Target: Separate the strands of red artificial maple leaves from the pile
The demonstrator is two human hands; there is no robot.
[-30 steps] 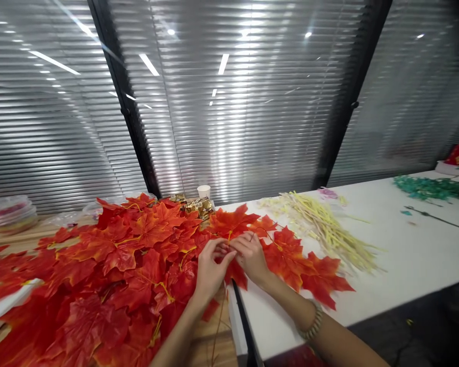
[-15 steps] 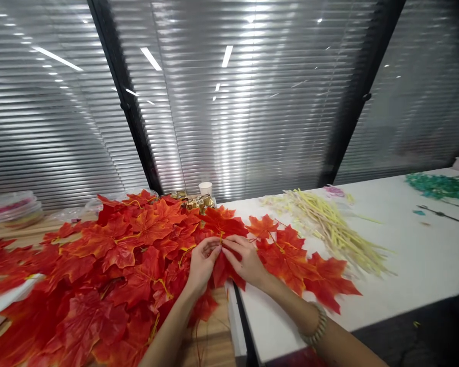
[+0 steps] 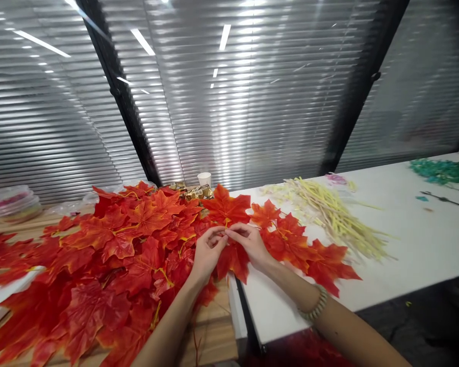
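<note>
My left hand (image 3: 208, 251) and my right hand (image 3: 252, 245) meet fingertip to fingertip, both pinched closed at the thin yellow stem (image 3: 227, 223) of an artificial maple leaf. That red leaf (image 3: 227, 205) spreads out just beyond my fingers, and another red leaf (image 3: 234, 261) hangs below them. The exact grip point is hidden by the fingers. Left of my hands lies a large heap of red-orange artificial maple leaves (image 3: 137, 224) with yellow stems. More leaves on a stem (image 3: 290, 239) lie to the right, beside my right wrist, which wears a beaded bracelet (image 3: 316, 304).
A wooden table (image 3: 214, 331) and a white table (image 3: 424, 244) stand side by side with a dark gap between. Yellow strips (image 3: 336, 219), a green pile (image 3: 443, 171), a paper cup (image 3: 204, 178), gold wrappers (image 3: 199, 192) and plastic containers (image 3: 11, 204) lie around. Window blinds rise behind.
The view has tilted slightly. The leaf beyond my fingers now stands higher and more spread out, and the one below shows more openly. My fingertips stay pinched together.
</note>
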